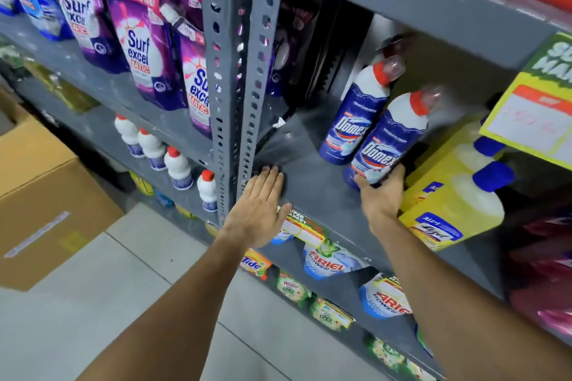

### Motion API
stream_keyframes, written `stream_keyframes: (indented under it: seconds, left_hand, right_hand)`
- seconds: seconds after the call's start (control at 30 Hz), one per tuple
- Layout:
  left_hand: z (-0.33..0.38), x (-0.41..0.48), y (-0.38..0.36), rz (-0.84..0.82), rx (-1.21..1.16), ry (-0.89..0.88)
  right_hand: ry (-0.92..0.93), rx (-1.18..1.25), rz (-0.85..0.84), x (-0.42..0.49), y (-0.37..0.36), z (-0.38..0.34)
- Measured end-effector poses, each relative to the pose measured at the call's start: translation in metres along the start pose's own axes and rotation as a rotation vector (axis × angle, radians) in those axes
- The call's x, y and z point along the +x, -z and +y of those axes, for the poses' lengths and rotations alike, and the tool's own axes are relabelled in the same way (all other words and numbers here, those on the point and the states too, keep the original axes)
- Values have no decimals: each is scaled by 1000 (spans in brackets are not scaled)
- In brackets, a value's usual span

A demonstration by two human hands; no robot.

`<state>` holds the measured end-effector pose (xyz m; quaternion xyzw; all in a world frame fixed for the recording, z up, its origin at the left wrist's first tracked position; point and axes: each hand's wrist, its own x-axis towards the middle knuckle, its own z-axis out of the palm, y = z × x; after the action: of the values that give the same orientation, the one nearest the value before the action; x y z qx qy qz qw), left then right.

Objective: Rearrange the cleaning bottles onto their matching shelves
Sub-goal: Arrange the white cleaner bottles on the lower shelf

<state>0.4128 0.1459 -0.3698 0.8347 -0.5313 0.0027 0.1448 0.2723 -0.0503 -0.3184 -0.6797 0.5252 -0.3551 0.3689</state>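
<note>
Purple pouches read "Surf excel Matic"; two blue bottles carried "Domex." Lower-shelf packs showed "Ariel Power," with "Tide" and "Wheel" alongside. A shelf-edge tag read "Super Market."

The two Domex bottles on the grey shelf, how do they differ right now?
The front Domex bottle is gripped at its base by the right hand; the back Domex bottle stands free. The front one sits nearer the shelf edge, the back one deeper in. Both share blue labels, white shoulders and red caps.
</note>
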Motion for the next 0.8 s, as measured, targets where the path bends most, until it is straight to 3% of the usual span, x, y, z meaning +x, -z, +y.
stream_keyframes:
  seconds: [0.33,0.8]
  left_hand:
    - [2,0,0,-7,-15,26]
    - [4,-1,3,-28,-24,37]
  right_hand:
    - [116,37,-207,-39,-21,-11]
    - [140,60,-227,-43,-46,-18]
